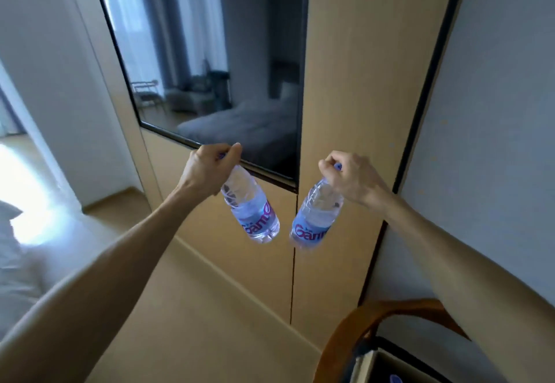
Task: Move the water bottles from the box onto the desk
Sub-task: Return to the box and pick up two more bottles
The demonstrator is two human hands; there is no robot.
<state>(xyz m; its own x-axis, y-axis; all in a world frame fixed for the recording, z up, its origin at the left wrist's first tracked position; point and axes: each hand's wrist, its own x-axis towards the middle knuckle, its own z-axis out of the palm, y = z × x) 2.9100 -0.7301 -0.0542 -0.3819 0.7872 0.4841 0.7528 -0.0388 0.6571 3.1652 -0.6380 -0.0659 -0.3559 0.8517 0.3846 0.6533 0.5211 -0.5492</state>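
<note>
1. Nearest the camera, at the bottom right corner, one curved wooden chair back (387, 312) arcs over one open cardboard box (387, 366); a single blue bottle cap (395, 379) shows inside the box at the frame's lower edge.
2. Two bare forearms reach forward from the lower corners.
3. One white bed (21, 262) lies at the left edge.
4. Farther out, the left hand (207, 169) is clenched around the neck of one water bottle (253, 213), which hangs in the air with its base tilted to the right.
5. The right hand (351, 178) grips the neck of a second water bottle (313, 220), also in mid-air, its base tilted to the left.
6. The two bottles hang near each other, bases apart, both clear with pale labels and red lettering.
7. Beyond them, one dark television screen (210, 67) is mounted on a light wood wall panel (366, 97).
</note>
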